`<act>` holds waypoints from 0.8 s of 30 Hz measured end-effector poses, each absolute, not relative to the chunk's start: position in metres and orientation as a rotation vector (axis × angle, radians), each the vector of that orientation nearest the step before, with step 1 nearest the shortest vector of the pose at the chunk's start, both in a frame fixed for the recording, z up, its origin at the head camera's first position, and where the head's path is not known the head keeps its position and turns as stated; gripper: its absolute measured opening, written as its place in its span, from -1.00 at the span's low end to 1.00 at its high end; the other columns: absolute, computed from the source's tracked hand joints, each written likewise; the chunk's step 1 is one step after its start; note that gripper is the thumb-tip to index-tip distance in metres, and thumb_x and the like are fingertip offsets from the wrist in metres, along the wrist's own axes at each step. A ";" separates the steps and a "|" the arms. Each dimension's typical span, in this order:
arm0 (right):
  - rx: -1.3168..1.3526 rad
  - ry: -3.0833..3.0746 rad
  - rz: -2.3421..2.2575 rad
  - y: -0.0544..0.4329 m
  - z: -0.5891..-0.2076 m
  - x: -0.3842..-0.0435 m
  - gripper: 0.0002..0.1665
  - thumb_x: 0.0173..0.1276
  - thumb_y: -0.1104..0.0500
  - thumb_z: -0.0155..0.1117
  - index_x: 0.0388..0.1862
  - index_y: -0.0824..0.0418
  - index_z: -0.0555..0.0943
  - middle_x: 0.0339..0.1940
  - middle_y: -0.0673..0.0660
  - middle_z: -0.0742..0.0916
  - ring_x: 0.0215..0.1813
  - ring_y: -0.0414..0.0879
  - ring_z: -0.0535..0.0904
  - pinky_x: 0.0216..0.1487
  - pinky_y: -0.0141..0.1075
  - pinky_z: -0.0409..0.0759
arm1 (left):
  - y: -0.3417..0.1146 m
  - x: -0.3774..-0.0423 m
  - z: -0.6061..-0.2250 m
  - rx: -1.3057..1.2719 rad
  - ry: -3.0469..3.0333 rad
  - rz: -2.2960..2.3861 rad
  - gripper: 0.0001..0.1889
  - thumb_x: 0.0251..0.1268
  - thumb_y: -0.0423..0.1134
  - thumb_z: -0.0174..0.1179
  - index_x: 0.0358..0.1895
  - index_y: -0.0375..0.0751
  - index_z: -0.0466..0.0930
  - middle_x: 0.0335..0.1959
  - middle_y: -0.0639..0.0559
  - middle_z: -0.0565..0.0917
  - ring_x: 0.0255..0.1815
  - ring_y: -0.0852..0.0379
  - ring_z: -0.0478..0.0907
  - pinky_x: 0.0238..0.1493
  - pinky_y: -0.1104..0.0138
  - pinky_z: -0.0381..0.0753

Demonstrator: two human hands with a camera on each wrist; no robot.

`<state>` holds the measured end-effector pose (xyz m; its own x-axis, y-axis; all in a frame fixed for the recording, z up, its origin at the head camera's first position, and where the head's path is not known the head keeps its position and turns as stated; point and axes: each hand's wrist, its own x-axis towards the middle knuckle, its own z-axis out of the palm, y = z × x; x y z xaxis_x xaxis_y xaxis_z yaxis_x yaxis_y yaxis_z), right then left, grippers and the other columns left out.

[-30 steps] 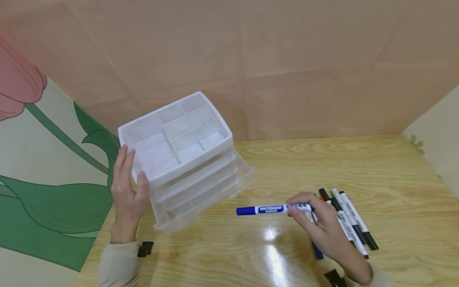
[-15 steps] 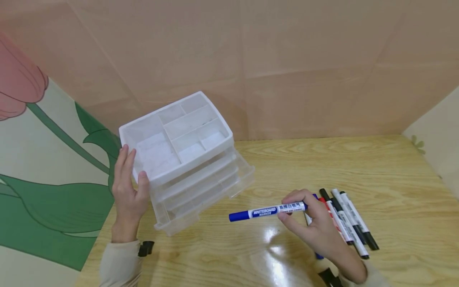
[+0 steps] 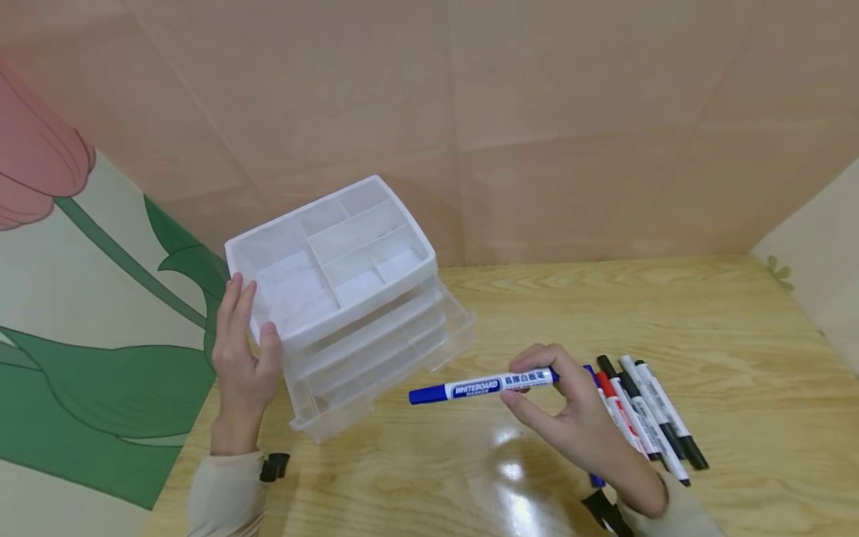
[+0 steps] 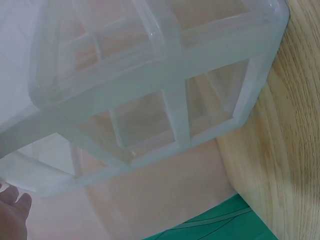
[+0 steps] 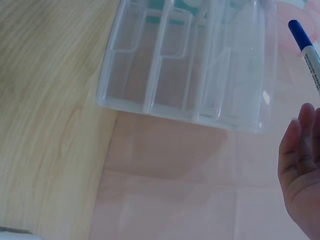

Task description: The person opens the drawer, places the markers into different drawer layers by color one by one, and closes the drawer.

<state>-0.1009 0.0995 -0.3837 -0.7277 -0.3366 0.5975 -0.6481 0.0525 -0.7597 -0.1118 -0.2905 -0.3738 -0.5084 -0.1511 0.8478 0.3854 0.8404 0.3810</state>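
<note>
A blue-capped whiteboard marker (image 3: pixel 475 388) is pinched between the thumb and fingers of my right hand (image 3: pixel 577 429), its blue end pointing left. In the right wrist view the same marker (image 5: pixel 301 37) shows at the edge, past the fingertips. To the left stands a clear and white plastic drawer organizer (image 3: pixel 359 312) with a divided top tray. Its translucent drawers are below, the lowest jutting out furthest. My left hand (image 3: pixel 243 365) rests against the organizer's left side, fingers fairly straight at the rim and thumb near the front corner.
Several more markers (image 3: pixel 647 406) with black, red and blue parts lie side by side on the wooden table (image 3: pixel 758 358), partly behind my right hand. A pinkish-brown backdrop (image 3: pixel 590 179) rises behind the table. A flower-patterned panel (image 3: pixel 114 388) stands at left.
My right hand has carried the whiteboard marker left, away from the lying markers and toward the organizer. The left hand and organizer have stayed about where they were.
</note>
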 end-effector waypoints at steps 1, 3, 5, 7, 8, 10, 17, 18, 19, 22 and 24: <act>1.013 -2.059 1.724 0.098 -0.383 -0.102 -0.54 -0.06 0.65 0.33 -0.16 0.40 0.50 -0.16 0.03 0.65 -0.16 -0.30 0.58 -0.10 -0.48 0.60 | -0.290 -0.112 -0.374 -0.171 -2.005 -0.662 -0.47 0.26 -0.23 0.00 0.28 -0.39 0.49 0.40 -0.29 0.44 0.46 -0.24 0.33 0.50 0.23 0.24; 1.026 -2.041 1.718 0.096 -0.382 -0.104 -0.54 -0.06 0.64 0.33 -0.15 0.40 0.51 -0.16 0.04 0.66 -0.13 -0.29 0.58 -0.08 -0.49 0.59 | -0.290 -0.111 -0.374 -0.169 -2.009 -0.658 -0.47 0.26 -0.23 -0.01 0.28 -0.39 0.49 0.40 -0.28 0.44 0.46 -0.24 0.33 0.50 0.21 0.25; 1.030 -2.038 1.711 0.093 -0.381 -0.105 -0.54 -0.05 0.63 0.33 -0.15 0.38 0.51 -0.16 0.04 0.66 -0.11 -0.29 0.58 -0.06 -0.49 0.57 | -0.290 -0.111 -0.374 -0.170 -2.013 -0.655 -0.47 0.26 -0.22 -0.02 0.29 -0.39 0.48 0.40 -0.28 0.44 0.47 -0.24 0.32 0.50 0.19 0.26; 1.029 -2.054 1.703 0.090 -0.378 -0.105 -0.55 -0.04 0.61 0.34 -0.14 0.36 0.51 -0.16 0.04 0.66 -0.09 -0.28 0.57 -0.04 -0.48 0.56 | -0.290 -0.111 -0.374 -0.169 -2.021 -0.652 -0.46 0.27 -0.22 -0.02 0.29 -0.39 0.48 0.41 -0.28 0.43 0.47 -0.24 0.32 0.50 0.18 0.26; 1.031 -2.065 1.696 0.088 -0.376 -0.106 -0.55 -0.03 0.60 0.35 -0.14 0.35 0.51 -0.16 0.04 0.66 -0.09 -0.27 0.57 -0.03 -0.47 0.55 | -0.290 -0.111 -0.374 -0.169 -2.023 -0.652 -0.46 0.27 -0.22 -0.02 0.30 -0.38 0.47 0.41 -0.27 0.43 0.47 -0.24 0.31 0.49 0.17 0.26; 1.034 -2.089 1.692 0.085 -0.373 -0.107 -0.56 0.00 0.58 0.36 -0.13 0.31 0.51 -0.15 0.04 0.66 -0.09 -0.26 0.56 -0.02 -0.45 0.53 | -0.290 -0.111 -0.374 -0.170 -2.023 -0.655 -0.46 0.27 -0.22 -0.03 0.30 -0.38 0.47 0.41 -0.27 0.43 0.48 -0.24 0.31 0.50 0.17 0.26; 1.081 -2.088 1.691 0.074 -0.366 -0.115 -0.60 0.08 0.55 0.34 -0.13 0.29 0.50 -0.16 0.08 0.67 -0.09 -0.25 0.57 -0.03 -0.42 0.54 | -0.290 -0.110 -0.374 -0.174 -2.019 -0.656 -0.46 0.27 -0.21 -0.02 0.30 -0.39 0.47 0.41 -0.28 0.43 0.47 -0.24 0.32 0.49 0.18 0.27; 1.096 -2.082 1.691 0.073 -0.366 -0.116 -0.61 0.08 0.56 0.33 -0.12 0.29 0.51 -0.16 0.09 0.67 -0.10 -0.24 0.57 -0.03 -0.42 0.54 | -0.291 -0.110 -0.374 -0.172 -2.024 -0.653 -0.45 0.27 -0.20 -0.02 0.30 -0.38 0.47 0.42 -0.28 0.42 0.47 -0.24 0.31 0.49 0.16 0.27; 1.111 -2.076 1.695 0.071 -0.366 -0.117 -0.61 0.09 0.56 0.32 -0.12 0.30 0.51 -0.16 0.10 0.68 -0.09 -0.24 0.58 -0.03 -0.42 0.55 | -0.291 -0.109 -0.374 -0.171 -2.027 -0.653 -0.45 0.28 -0.20 -0.02 0.30 -0.38 0.47 0.42 -0.28 0.42 0.47 -0.24 0.31 0.48 0.14 0.28; 1.158 -2.059 1.700 0.067 -0.366 -0.120 -0.61 0.10 0.56 0.31 -0.11 0.30 0.53 -0.17 0.11 0.69 -0.10 -0.23 0.60 -0.01 -0.41 0.56 | -0.290 -0.108 -0.374 -0.161 -2.042 -0.654 -0.45 0.28 -0.20 -0.03 0.31 -0.37 0.46 0.43 -0.27 0.41 0.48 -0.24 0.30 0.47 0.08 0.29; 1.188 -2.051 1.680 0.065 -0.367 -0.122 -0.61 0.11 0.55 0.31 -0.10 0.29 0.54 -0.17 0.11 0.70 -0.09 -0.22 0.62 -0.01 -0.40 0.58 | -0.290 -0.107 -0.374 -0.159 -2.047 -0.655 -0.45 0.28 -0.20 -0.03 0.32 -0.37 0.45 0.44 -0.26 0.40 0.48 -0.25 0.30 0.46 0.05 0.30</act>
<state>-0.1224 0.0648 -0.3665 -0.6425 -0.4342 0.6314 -0.7046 0.0109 -0.7095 -0.1069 -0.2905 -0.3740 -0.5431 -0.1448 0.8271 0.3626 0.8480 0.3865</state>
